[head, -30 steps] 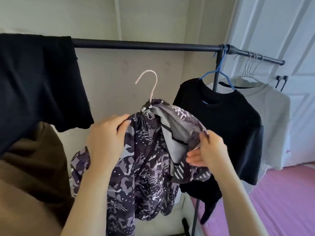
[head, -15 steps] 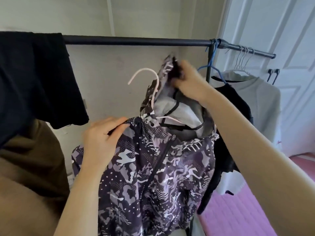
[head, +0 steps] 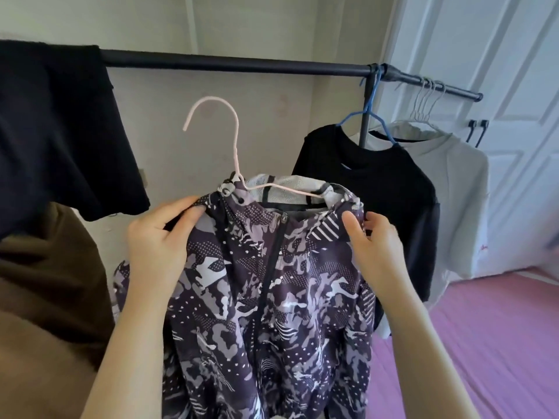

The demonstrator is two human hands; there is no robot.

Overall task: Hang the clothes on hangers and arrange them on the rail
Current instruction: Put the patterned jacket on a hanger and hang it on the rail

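A person's left hand and right hand each gripped a shoulder of the patterned jacket, held below the rail on a pink hanger. Its hook rose nearer the left hand (the open tip pointing left), under the rail's bare middle stretch, between a draped black garment and a hung black T-shirt.

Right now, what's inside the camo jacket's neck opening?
Inside the camo jacket neck: a pink hanger, hook sticking up clear of the rail, one arm lying across white mesh lining. The hanger's other arm is covered by fabric. Both hands grip the shoulders.
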